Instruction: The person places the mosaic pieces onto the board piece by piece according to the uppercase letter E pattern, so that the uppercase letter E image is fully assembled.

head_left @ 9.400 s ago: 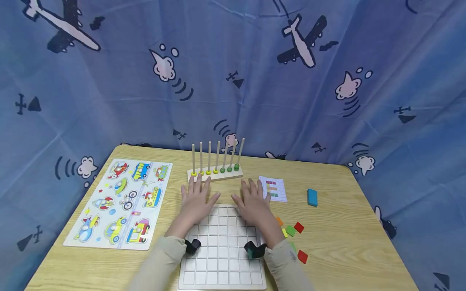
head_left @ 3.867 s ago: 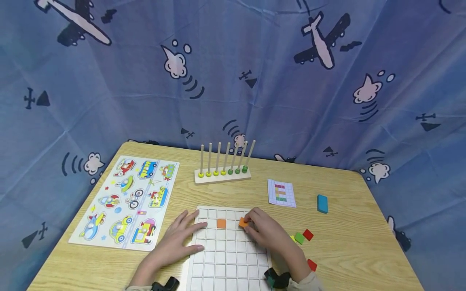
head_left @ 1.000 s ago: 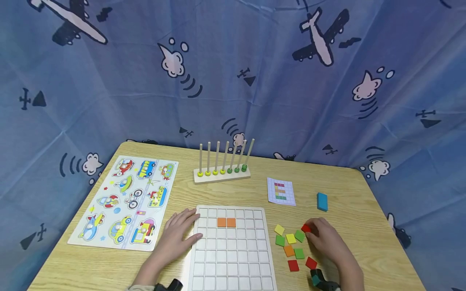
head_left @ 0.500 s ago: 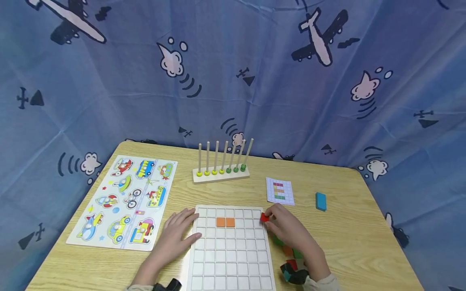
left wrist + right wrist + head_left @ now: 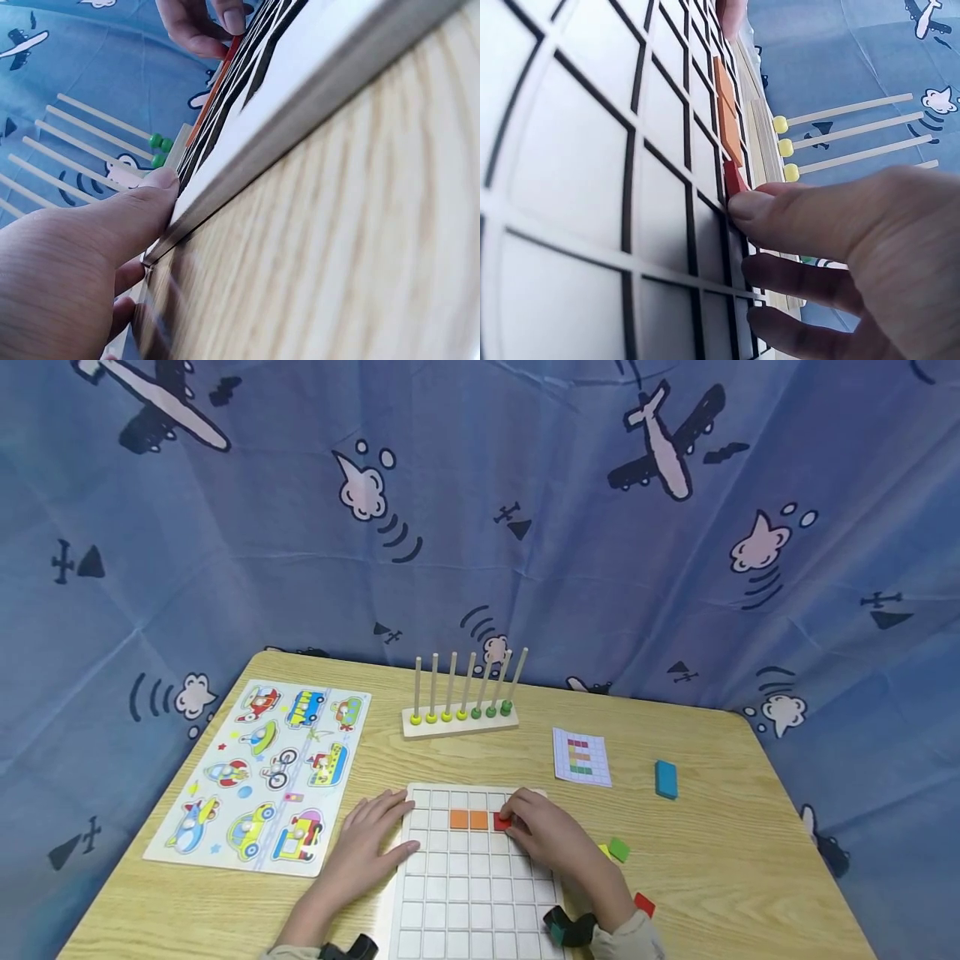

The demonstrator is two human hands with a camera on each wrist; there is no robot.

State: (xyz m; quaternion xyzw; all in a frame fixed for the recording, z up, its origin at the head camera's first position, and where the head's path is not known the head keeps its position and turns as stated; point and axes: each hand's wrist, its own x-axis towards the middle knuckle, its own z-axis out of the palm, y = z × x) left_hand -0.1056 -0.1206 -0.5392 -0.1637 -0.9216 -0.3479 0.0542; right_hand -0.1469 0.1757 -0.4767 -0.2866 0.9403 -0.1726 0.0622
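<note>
Shifted leftward since half a second ago, the red tile [image 5: 501, 822] is now over the second-farthest row of the white grid board [image 5: 458, 888], just right of two orange tiles [image 5: 459, 820]. The right hand [image 5: 551, 835] pinches it between thumb and fingers. The left hand [image 5: 369, 843] rests at the board's left edge, fingers extended, thumb apart from them. Beyond the board stands a peg rack [image 5: 459, 727]
</note>
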